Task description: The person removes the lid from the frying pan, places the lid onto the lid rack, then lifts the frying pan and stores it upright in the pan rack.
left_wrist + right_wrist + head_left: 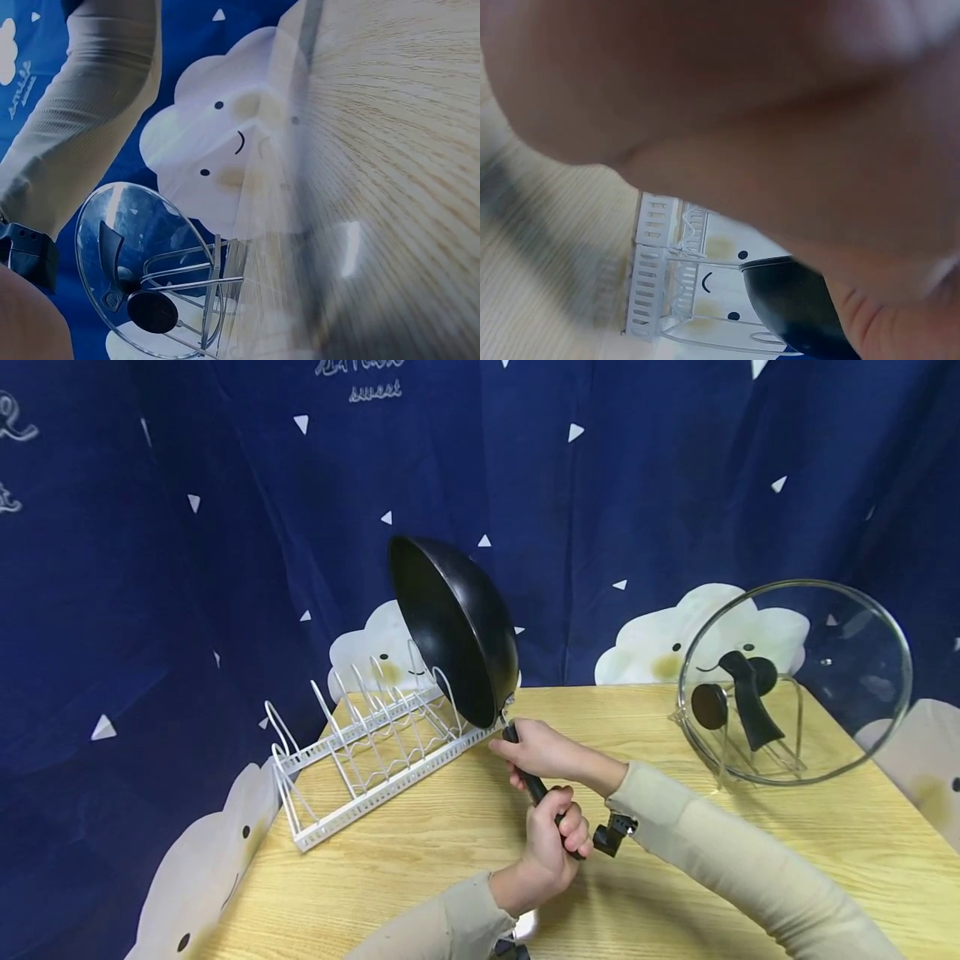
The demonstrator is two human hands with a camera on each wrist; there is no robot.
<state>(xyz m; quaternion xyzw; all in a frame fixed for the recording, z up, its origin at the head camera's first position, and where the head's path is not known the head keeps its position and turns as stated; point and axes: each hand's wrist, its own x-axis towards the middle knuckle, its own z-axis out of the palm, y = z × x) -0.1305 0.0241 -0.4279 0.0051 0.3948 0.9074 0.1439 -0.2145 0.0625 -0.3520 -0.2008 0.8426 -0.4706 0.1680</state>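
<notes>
A black wok (480,635) stands tipped on its side, its hollow facing left, at the right end of a white wire rack (375,787). My right hand (546,750) grips its black handle (536,787) close to the pan. Lower down, my left hand (553,831) has its fingers curled round the handle's end. In the right wrist view the right hand (727,150) fills the upper part, with the wok (791,300) and rack (646,281) below. The wok's lower edge overlaps the rack's end loop; whether they touch I cannot tell.
A glass lid (847,677) with a black handle leans upright in a wire stand (798,727) on the table's right. The wooden table (360,893) ends at a dark blue curtain (525,468) printed with clouds and triangles.
</notes>
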